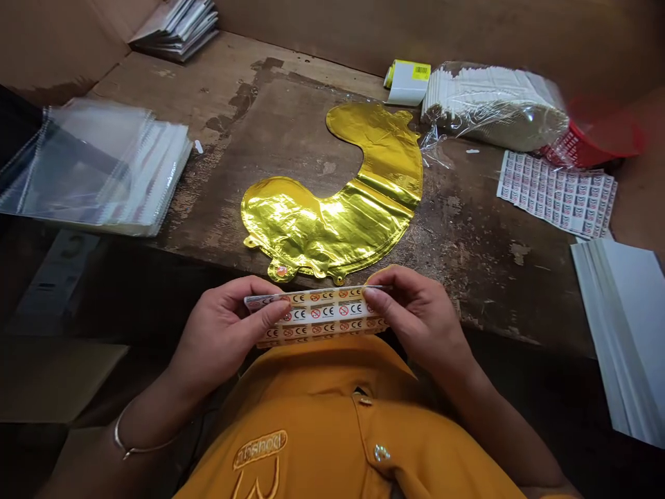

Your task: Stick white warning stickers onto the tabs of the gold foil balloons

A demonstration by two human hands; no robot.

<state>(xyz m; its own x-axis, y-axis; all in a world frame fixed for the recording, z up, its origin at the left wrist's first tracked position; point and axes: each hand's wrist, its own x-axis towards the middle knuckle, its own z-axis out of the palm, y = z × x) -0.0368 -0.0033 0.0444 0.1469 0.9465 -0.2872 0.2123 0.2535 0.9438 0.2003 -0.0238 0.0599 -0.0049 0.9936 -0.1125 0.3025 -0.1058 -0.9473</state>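
Between my two hands, just in front of the table edge, is a folded sheet of CE stickers (322, 313) printed with small red warning signs. My left hand (228, 322) pinches its left end, thumb on the printed face. At the other end my right hand (410, 308) grips it the same way. Beyond the sheet, a flat gold foil balloon (337, 222) curves across the table, its tabbed lower edge close to my fingers. One of its tabs carries a small round sticker (281, 271).
Clear plastic sleeves (98, 166) are stacked on the left of the table (467, 277). Packed white sticks (493, 104), a red basket (597, 142), more sticker sheets (558, 194) and white cards (623, 326) line the right side. Folded packets (176, 28) lie at the back left.
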